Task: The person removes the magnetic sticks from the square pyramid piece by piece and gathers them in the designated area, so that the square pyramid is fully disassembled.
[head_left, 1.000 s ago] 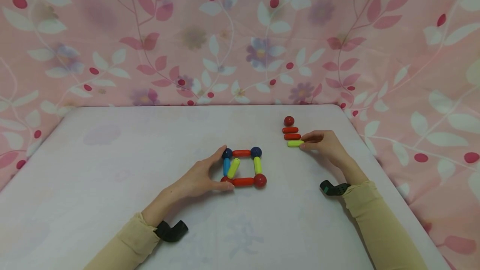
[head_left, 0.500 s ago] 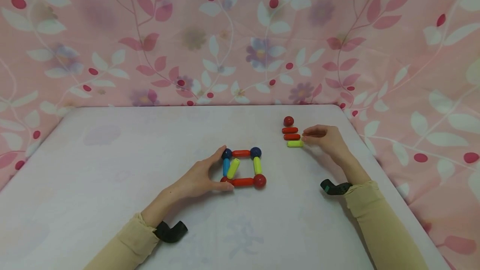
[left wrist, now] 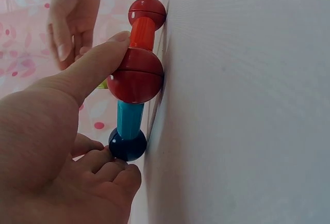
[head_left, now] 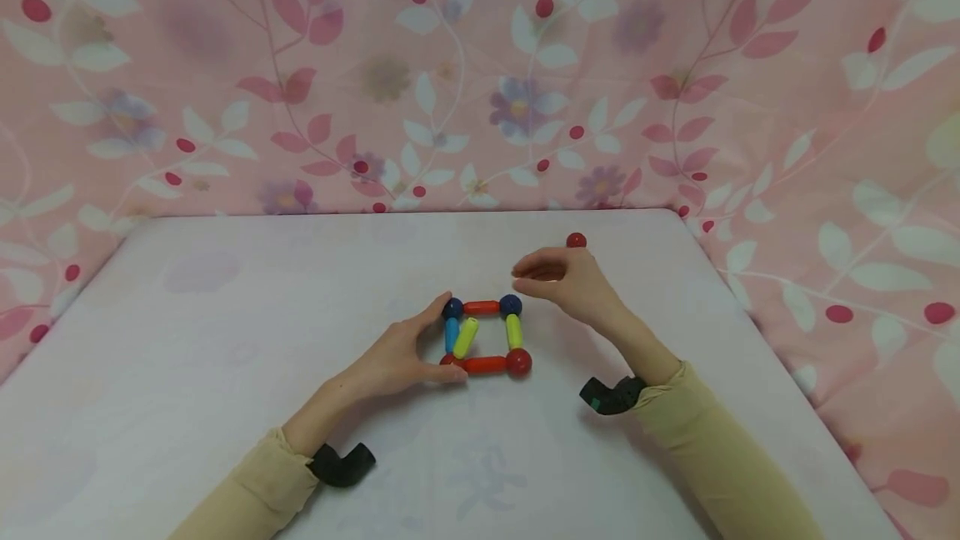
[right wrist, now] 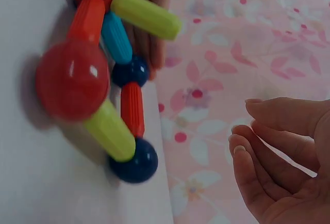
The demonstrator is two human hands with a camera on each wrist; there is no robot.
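On the white table lies a square of magnetic rods and balls (head_left: 486, 366), with two dark blue balls at the far corners and two red balls at the near ones. From its near left ball rises a yellow-green rod (right wrist: 147, 16). My left hand (head_left: 393, 357) grips the square's left side, thumb at the near red ball (left wrist: 136, 76) and fingers at the far blue ball (left wrist: 127, 144). Just beyond the far right blue ball (head_left: 511, 305), my right hand (head_left: 570, 286) hovers with loosely bent fingers. Nothing shows between them in the right wrist view (right wrist: 281, 157).
A loose red ball (head_left: 576, 240) sits toward the back right of the table (head_left: 300, 273), partly behind my right hand. The spot where the loose rods lay is covered by that hand. Pink floral cloth (head_left: 450, 107) hangs behind the table's far edge.
My right hand has left the right side of the loose rods and moved left toward the square, now blocking the rods from view. My left hand stays in place.
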